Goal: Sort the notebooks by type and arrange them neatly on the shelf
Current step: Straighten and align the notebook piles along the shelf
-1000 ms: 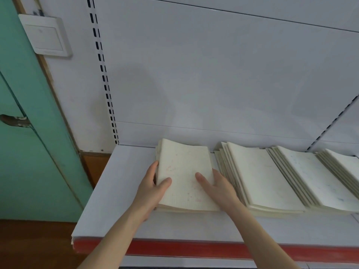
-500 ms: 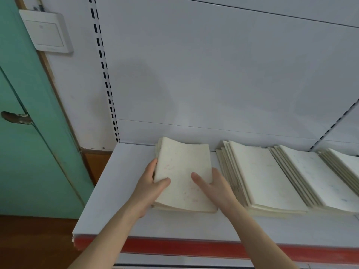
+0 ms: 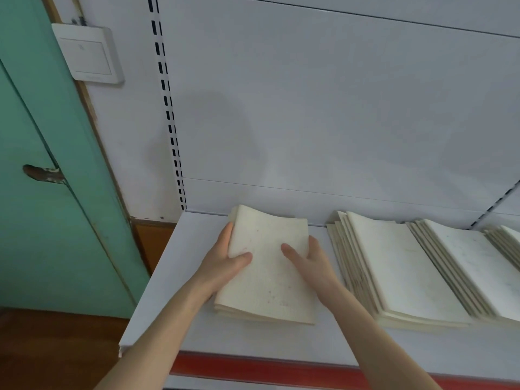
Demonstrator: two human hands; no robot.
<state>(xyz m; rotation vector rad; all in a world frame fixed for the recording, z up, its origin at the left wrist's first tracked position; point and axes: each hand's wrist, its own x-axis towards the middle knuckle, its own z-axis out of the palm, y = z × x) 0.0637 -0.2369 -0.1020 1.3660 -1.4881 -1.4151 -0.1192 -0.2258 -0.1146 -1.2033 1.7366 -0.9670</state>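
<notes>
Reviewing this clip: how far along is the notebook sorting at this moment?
Apparently done: three fanned piles lie side by side on the right of the shelf, though their types are unreadable. In hand: the left hand and right hand hold a fourth stack by its sides, thumbs on top, at the shelf's left. Left: squaring it in line, perhaps straightening the fanned piles.

Two hands on it here: the left grip (image 3: 225, 263) clasps the left edge of the small stack of cream paper notebooks (image 3: 267, 294), thumb across the top cover. The right grip (image 3: 316, 267) holds the right edge, thumb on top as well. The stack sits toward the left end of the white metal shelf (image 3: 174, 277) with its red front strip (image 3: 281, 367). Just beside the right grip lies a fanned pile of larger cream notebooks (image 3: 394, 271).
</notes>
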